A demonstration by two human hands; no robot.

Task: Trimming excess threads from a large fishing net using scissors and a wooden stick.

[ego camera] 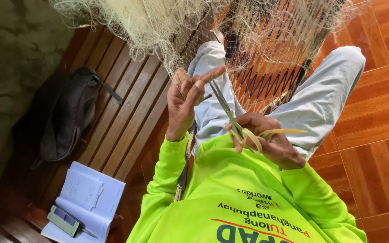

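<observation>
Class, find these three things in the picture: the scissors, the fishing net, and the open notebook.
scissors [225,108], head view, on the metal blades.
net [266,49], head view, on the mesh stretched over the knees.
notebook [96,198], head view, on the open right page.

net [266,40] draped ahead, bench [127,112] beside

Wooden slatted bench [131,108]: dark bag [64,117] lies on the slats at its far edge by the wall; open notebook [88,198] with a small grey device [64,220] on it.
</observation>
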